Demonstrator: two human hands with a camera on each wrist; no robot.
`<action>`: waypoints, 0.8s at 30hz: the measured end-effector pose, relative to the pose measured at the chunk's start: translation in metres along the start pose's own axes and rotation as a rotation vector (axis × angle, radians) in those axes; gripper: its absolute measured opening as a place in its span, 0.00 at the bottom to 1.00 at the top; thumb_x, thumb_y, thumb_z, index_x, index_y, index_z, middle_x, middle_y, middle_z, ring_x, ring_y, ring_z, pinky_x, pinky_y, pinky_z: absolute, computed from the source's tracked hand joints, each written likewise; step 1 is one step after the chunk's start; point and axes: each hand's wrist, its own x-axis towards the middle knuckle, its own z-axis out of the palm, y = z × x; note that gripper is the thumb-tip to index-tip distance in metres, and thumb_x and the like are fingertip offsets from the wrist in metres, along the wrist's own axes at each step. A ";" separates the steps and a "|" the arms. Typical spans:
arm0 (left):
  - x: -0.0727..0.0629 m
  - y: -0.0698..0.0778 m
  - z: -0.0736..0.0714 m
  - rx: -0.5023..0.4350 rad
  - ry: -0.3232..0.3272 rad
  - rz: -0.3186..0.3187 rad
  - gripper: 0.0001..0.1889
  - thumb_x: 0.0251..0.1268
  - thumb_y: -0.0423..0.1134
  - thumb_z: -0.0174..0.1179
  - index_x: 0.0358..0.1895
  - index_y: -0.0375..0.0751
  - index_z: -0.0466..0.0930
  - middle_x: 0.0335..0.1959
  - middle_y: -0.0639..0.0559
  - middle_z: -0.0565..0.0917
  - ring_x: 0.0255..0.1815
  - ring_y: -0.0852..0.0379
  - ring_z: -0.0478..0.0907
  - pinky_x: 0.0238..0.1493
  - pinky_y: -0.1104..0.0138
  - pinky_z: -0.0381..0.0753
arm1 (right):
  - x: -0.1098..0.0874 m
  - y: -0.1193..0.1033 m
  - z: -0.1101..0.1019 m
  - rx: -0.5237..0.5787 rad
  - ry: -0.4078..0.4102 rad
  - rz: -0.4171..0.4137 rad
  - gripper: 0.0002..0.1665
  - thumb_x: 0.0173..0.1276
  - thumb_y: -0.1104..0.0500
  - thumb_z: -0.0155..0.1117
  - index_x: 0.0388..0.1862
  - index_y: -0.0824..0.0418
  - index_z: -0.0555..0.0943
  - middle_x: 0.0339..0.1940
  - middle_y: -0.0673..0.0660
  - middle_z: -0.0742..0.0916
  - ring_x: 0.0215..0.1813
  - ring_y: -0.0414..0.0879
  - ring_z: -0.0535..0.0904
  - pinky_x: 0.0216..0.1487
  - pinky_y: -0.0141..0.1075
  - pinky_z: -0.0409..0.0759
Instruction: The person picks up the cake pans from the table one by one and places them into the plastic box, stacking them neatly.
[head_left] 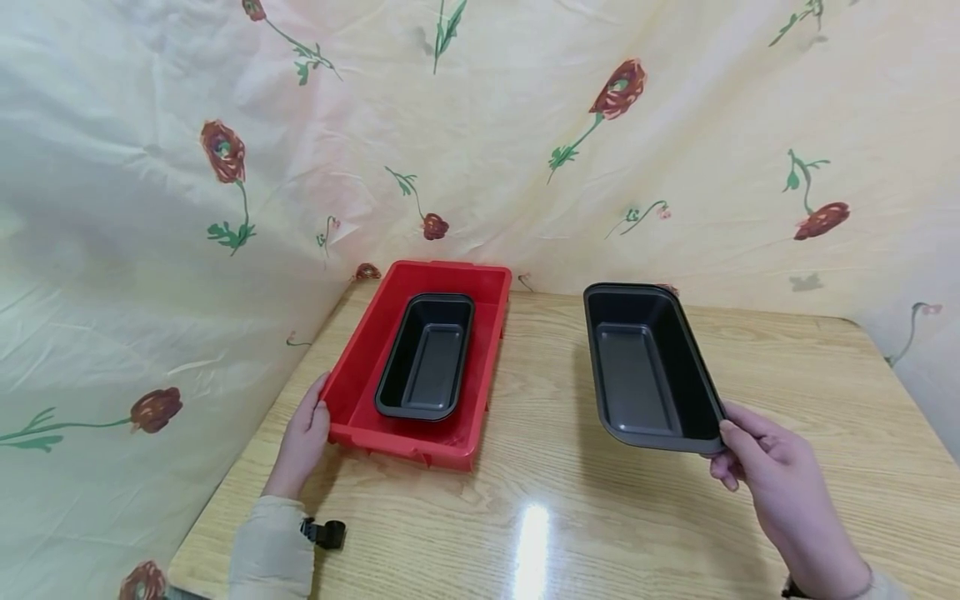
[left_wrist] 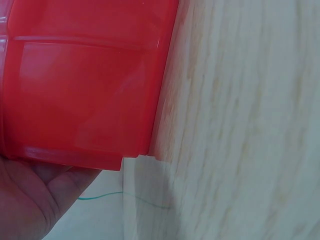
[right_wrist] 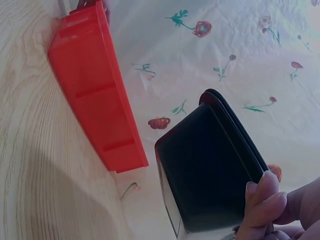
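Observation:
A dark loaf pan [head_left: 636,375] is held up over the right half of the table. My right hand [head_left: 776,475] pinches its near right corner, thumb on the rim and fingers underneath. The right wrist view shows the pan's dark outer side [right_wrist: 207,165] raised off the wood. A second dark loaf pan [head_left: 431,358] lies inside a red plastic tray [head_left: 408,450] on the left. My left hand [head_left: 303,433] holds that tray at its near left corner. In the left wrist view, the hand [left_wrist: 45,195] is at the tray's rim, with some fingers hidden.
The wooden table [head_left: 540,442] extends under everything. Flower-printed cloth [head_left: 480,150] hangs along its back and left sides. A black strap with a small block [head_left: 326,533] is on my left wrist.

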 end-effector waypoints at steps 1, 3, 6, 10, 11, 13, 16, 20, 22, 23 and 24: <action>-0.002 0.006 0.000 -0.005 -0.004 -0.006 0.28 0.78 0.34 0.34 0.79 0.48 0.47 0.76 0.40 0.55 0.72 0.38 0.57 0.67 0.45 0.64 | 0.000 0.000 0.001 -0.002 -0.001 0.001 0.16 0.75 0.65 0.52 0.51 0.49 0.84 0.26 0.56 0.86 0.21 0.41 0.77 0.17 0.31 0.72; -0.006 0.015 0.000 -0.007 -0.009 -0.013 0.29 0.77 0.32 0.34 0.79 0.44 0.47 0.76 0.38 0.55 0.72 0.37 0.56 0.67 0.44 0.63 | 0.001 0.000 0.003 -0.005 -0.003 0.005 0.16 0.75 0.64 0.52 0.51 0.49 0.83 0.26 0.56 0.86 0.21 0.42 0.77 0.18 0.31 0.73; -0.003 0.007 0.000 -0.003 -0.008 -0.008 0.29 0.77 0.33 0.35 0.79 0.45 0.47 0.76 0.38 0.55 0.72 0.37 0.57 0.67 0.44 0.64 | 0.002 0.000 0.007 -0.006 -0.010 0.003 0.16 0.75 0.64 0.52 0.51 0.48 0.83 0.25 0.56 0.86 0.21 0.41 0.77 0.18 0.31 0.73; 0.006 -0.011 -0.001 0.006 -0.002 0.001 0.28 0.78 0.35 0.35 0.79 0.50 0.47 0.76 0.41 0.55 0.72 0.38 0.57 0.67 0.45 0.64 | 0.005 0.000 0.012 0.007 -0.016 -0.012 0.18 0.75 0.66 0.52 0.50 0.47 0.83 0.24 0.55 0.86 0.21 0.41 0.77 0.17 0.30 0.72; 0.007 -0.015 -0.001 0.009 0.001 0.006 0.28 0.78 0.36 0.34 0.79 0.52 0.47 0.76 0.42 0.55 0.72 0.39 0.57 0.66 0.45 0.65 | 0.005 0.000 0.013 0.016 -0.020 -0.016 0.18 0.75 0.66 0.51 0.50 0.47 0.83 0.24 0.56 0.86 0.20 0.41 0.77 0.17 0.30 0.72; 0.009 -0.020 -0.001 0.016 0.008 0.016 0.28 0.79 0.37 0.34 0.79 0.54 0.48 0.76 0.43 0.55 0.72 0.39 0.57 0.66 0.45 0.65 | 0.007 0.000 0.015 0.022 -0.026 -0.020 0.18 0.75 0.67 0.51 0.50 0.48 0.83 0.23 0.56 0.86 0.21 0.41 0.77 0.17 0.30 0.72; 0.010 -0.023 0.000 0.022 0.016 0.027 0.28 0.79 0.38 0.34 0.79 0.55 0.48 0.76 0.43 0.56 0.72 0.40 0.58 0.66 0.45 0.66 | 0.008 0.000 0.019 0.021 -0.030 -0.009 0.17 0.75 0.66 0.51 0.51 0.50 0.83 0.24 0.56 0.86 0.21 0.41 0.77 0.18 0.30 0.72; 0.009 -0.022 0.000 0.020 0.019 0.024 0.28 0.79 0.39 0.34 0.79 0.55 0.48 0.76 0.44 0.57 0.71 0.40 0.59 0.66 0.46 0.66 | 0.010 -0.001 0.024 -0.001 -0.031 0.011 0.14 0.75 0.65 0.52 0.55 0.58 0.79 0.24 0.56 0.86 0.21 0.41 0.77 0.19 0.30 0.73; 0.008 -0.021 0.001 0.016 0.018 0.024 0.28 0.79 0.39 0.34 0.79 0.55 0.48 0.76 0.43 0.56 0.71 0.40 0.59 0.66 0.46 0.66 | 0.011 -0.002 0.026 -0.006 -0.036 0.012 0.14 0.75 0.65 0.52 0.57 0.61 0.77 0.24 0.56 0.85 0.21 0.41 0.77 0.19 0.29 0.73; 0.008 -0.021 0.000 0.014 0.018 0.023 0.28 0.79 0.39 0.34 0.79 0.55 0.48 0.76 0.43 0.56 0.71 0.40 0.58 0.66 0.45 0.65 | 0.012 -0.002 0.027 -0.007 -0.040 0.012 0.14 0.75 0.65 0.52 0.57 0.62 0.76 0.24 0.56 0.85 0.22 0.41 0.77 0.19 0.29 0.73; 0.008 -0.021 0.000 0.012 0.018 0.021 0.28 0.79 0.39 0.34 0.79 0.55 0.48 0.76 0.43 0.56 0.71 0.40 0.58 0.66 0.45 0.65 | 0.012 -0.003 0.029 -0.007 -0.043 0.010 0.14 0.75 0.65 0.52 0.57 0.62 0.77 0.24 0.56 0.86 0.22 0.41 0.77 0.19 0.29 0.73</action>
